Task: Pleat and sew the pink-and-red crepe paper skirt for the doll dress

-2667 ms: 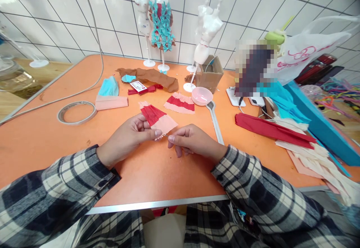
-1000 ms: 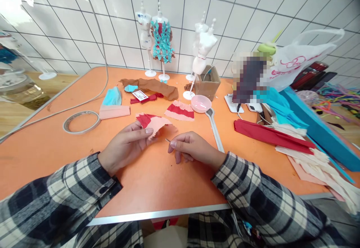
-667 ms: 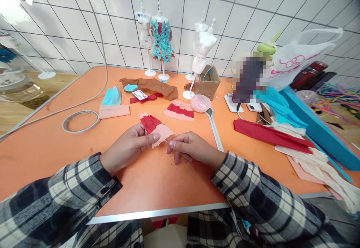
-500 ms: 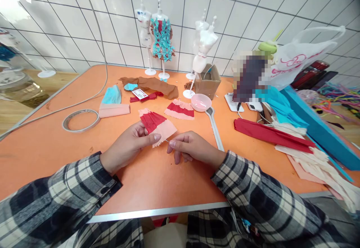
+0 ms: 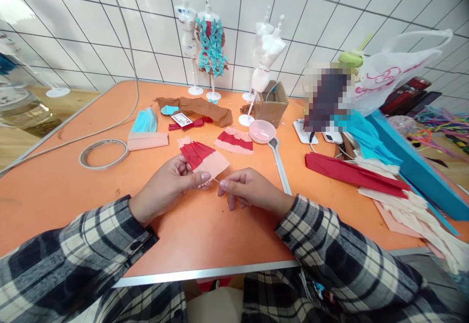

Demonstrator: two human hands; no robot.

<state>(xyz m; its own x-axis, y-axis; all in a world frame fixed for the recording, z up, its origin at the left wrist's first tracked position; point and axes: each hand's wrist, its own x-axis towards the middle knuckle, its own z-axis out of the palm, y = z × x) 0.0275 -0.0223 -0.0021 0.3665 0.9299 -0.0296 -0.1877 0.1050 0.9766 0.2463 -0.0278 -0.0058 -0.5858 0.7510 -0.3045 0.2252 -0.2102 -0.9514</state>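
My left hand (image 5: pixel 166 188) pinches a small pleated piece of red and pink crepe paper (image 5: pixel 202 157) by its lower fringe edge, holding it just above the orange table (image 5: pixel 54 191). My right hand (image 5: pixel 249 188) is closed on a thin needle (image 5: pixel 216 181) whose tip points at the paper's lower edge, almost touching it. Both hands are at the table's middle, close to its front edge.
A second red and pink pleated piece (image 5: pixel 234 140), a pink bowl (image 5: pixel 262 131), a tape ring (image 5: pixel 103 153), a cardboard box (image 5: pixel 271 102), small mannequins (image 5: pixel 208 34) and brown fabric (image 5: pixel 198 108) lie behind. Red and cream paper strips (image 5: pixel 366 176) pile up at right.
The paper piece was folded over a second ago and is now spread flat again in my left hand. My right hand with the needle has come closer to its edge.
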